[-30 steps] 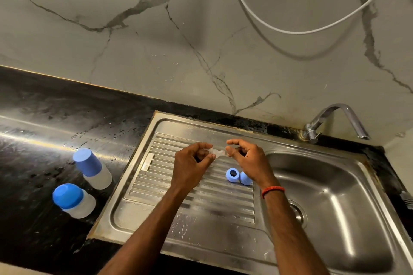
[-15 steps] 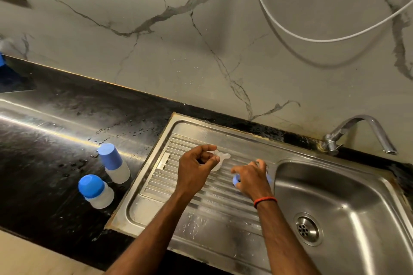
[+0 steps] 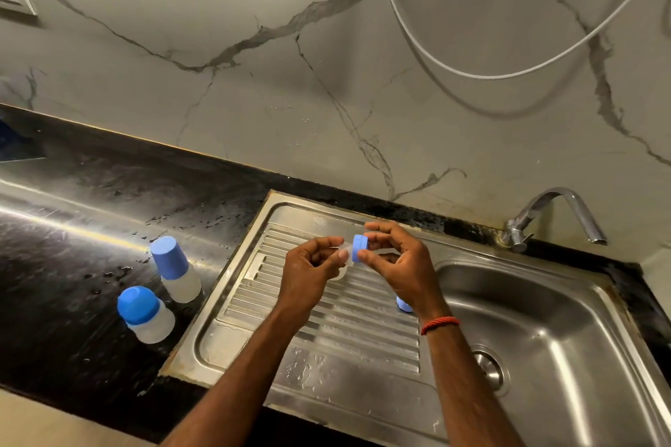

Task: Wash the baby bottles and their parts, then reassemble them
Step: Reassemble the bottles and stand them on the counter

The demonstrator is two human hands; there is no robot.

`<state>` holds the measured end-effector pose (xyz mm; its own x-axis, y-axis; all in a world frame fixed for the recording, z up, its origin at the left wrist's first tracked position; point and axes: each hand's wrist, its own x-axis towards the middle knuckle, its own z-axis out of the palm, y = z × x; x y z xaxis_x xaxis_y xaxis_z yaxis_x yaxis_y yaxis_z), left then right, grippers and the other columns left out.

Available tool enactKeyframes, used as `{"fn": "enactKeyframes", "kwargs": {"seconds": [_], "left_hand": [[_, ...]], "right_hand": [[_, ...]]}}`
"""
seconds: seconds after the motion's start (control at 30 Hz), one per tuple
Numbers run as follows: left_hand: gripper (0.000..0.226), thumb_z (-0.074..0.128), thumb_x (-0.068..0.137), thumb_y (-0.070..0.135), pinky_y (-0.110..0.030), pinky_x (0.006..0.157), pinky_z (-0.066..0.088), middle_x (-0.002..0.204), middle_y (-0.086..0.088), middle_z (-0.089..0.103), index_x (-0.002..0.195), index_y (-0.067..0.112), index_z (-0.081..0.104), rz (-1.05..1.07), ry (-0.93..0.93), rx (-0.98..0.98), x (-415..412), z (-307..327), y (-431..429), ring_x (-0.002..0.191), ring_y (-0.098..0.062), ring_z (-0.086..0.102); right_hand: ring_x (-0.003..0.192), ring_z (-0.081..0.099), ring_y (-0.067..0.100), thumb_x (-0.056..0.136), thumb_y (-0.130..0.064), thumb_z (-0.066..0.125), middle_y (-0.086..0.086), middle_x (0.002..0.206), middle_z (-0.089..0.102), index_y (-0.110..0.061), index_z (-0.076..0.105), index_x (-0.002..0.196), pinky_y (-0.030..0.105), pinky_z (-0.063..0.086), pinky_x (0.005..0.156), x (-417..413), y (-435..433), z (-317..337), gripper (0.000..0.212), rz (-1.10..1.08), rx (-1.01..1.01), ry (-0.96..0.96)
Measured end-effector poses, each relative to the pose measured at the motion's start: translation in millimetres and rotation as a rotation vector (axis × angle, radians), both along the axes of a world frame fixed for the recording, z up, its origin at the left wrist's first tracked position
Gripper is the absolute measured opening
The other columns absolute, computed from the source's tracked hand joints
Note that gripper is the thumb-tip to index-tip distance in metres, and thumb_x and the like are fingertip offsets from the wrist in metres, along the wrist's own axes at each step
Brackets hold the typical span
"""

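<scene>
We are holding both hands up over the ribbed stainless-steel drainboard (image 3: 319, 319) of the sink. Our right hand (image 3: 403, 265) is pinching a small blue plastic screw ring (image 3: 359, 247) on edge, thumb below and forefingers above, clamped on its rim. Our left hand (image 3: 308, 270) is gripping a clear, soft silicone teat (image 3: 343, 258) between thumb and curled fingers; the teat is sitting just beside the ring's open face, and we cannot tell whether the two are touching. A second blue ring (image 3: 403, 304) is lying on the drainboard, mostly hidden behind our right wrist, which is wearing a red thread band (image 3: 440, 324).

On the wet black stone counter (image 3: 90, 229) to the left of the sink, two small translucent baby bottles are standing apart from the drainboard: the nearer bottle with a rounded blue cap (image 3: 145, 314), and just behind it the taller bottle with a blue cylindrical cap (image 3: 175, 268). The steel basin (image 3: 562, 337) is lying to our right, with a chrome tap (image 3: 555, 218) at its back rim. A white hose (image 3: 472, 74) is looping across the marble-patterned wall (image 3: 254, 83).
</scene>
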<state>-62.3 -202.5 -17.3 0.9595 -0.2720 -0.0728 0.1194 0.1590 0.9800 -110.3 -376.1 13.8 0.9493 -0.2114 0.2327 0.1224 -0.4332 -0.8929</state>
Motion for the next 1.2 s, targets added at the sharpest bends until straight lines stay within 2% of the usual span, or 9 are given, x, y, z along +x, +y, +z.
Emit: {"fn": "enactKeyframes", "kwargs": {"seconds": [0.2,0.37,0.47,0.6,0.73,0.87,0.97,1.07,1.2], "left_hand": [[0.019,0.070,0.091,0.015,-0.037,0.080,0.061,0.099,0.002,0.077,0.108,0.023,0.073,0.008,-0.054,0.016,-8,9,2,0.094,-0.023,0.073],[0.032,0.074,0.077,0.030,-0.027,0.074,0.058,0.098,-0.002,0.078,0.107,0.019,0.073,0.015,-0.070,-0.026,-14,16,7,0.088,-0.019,0.073],[0.037,0.073,0.078,0.030,-0.030,0.077,0.058,0.099,-0.006,0.077,0.111,0.014,0.073,0.004,-0.071,-0.043,-16,14,8,0.091,-0.023,0.073],[0.039,0.058,0.090,0.037,-0.040,0.088,0.059,0.105,-0.013,0.076,0.115,0.011,0.072,-0.056,-0.022,-0.105,-21,13,6,0.097,-0.031,0.070],[0.049,0.046,0.093,0.046,-0.038,0.090,0.058,0.111,-0.014,0.074,0.121,0.013,0.069,-0.126,0.012,-0.122,-22,19,7,0.105,-0.031,0.071],[0.047,0.059,0.089,0.043,-0.033,0.086,0.058,0.117,-0.004,0.072,0.132,0.026,0.063,-0.139,-0.042,-0.048,-20,24,8,0.107,-0.026,0.069],[0.050,0.069,0.081,0.041,-0.037,0.094,0.058,0.108,-0.005,0.076,0.128,0.024,0.065,-0.109,-0.071,-0.013,-20,22,7,0.105,-0.021,0.071],[0.051,0.077,0.077,0.034,-0.047,0.097,0.057,0.117,-0.006,0.072,0.126,0.023,0.067,-0.068,0.006,-0.107,-20,16,5,0.113,-0.027,0.068],[0.047,0.068,0.084,0.017,-0.054,0.098,0.054,0.125,-0.011,0.069,0.131,0.014,0.062,-0.219,0.137,-0.317,-17,15,4,0.116,-0.035,0.067]], "right_hand": [[0.091,0.070,0.012,0.075,-0.023,0.085,-0.003,0.100,0.072,-0.020,0.069,0.106,0.028,0.059,0.079,-11,2,3,0.035,0.015,-0.008,-0.031],[0.095,0.069,0.011,0.079,-0.021,0.082,-0.004,0.107,0.072,-0.024,0.068,0.110,0.030,0.060,0.081,-18,6,6,0.034,0.040,-0.012,-0.063],[0.097,0.068,0.010,0.080,-0.021,0.082,-0.004,0.110,0.071,-0.020,0.068,0.113,0.029,0.059,0.080,-18,9,5,0.036,0.056,-0.039,-0.088],[0.097,0.067,0.007,0.078,-0.019,0.083,-0.004,0.108,0.070,-0.018,0.069,0.113,0.023,0.058,0.082,-20,16,3,0.037,0.042,-0.054,-0.116],[0.095,0.067,0.002,0.074,-0.017,0.086,-0.011,0.101,0.069,-0.019,0.069,0.108,0.018,0.056,0.079,-20,18,4,0.038,0.011,-0.051,-0.142],[0.085,0.066,0.001,0.073,-0.021,0.086,-0.018,0.088,0.068,-0.021,0.071,0.097,0.013,0.053,0.072,-21,22,6,0.029,-0.058,-0.107,-0.188],[0.074,0.070,0.006,0.077,-0.022,0.082,-0.010,0.080,0.072,-0.016,0.074,0.094,0.020,0.058,0.067,-21,23,5,0.020,-0.043,-0.087,-0.207],[0.070,0.071,0.008,0.081,-0.019,0.080,-0.003,0.079,0.074,-0.010,0.077,0.094,0.022,0.059,0.065,-19,24,4,0.016,-0.045,-0.093,-0.201],[0.071,0.068,0.006,0.082,-0.018,0.080,-0.003,0.077,0.074,-0.010,0.078,0.091,0.016,0.055,0.064,-15,22,7,0.013,-0.049,-0.191,-0.178]]}}
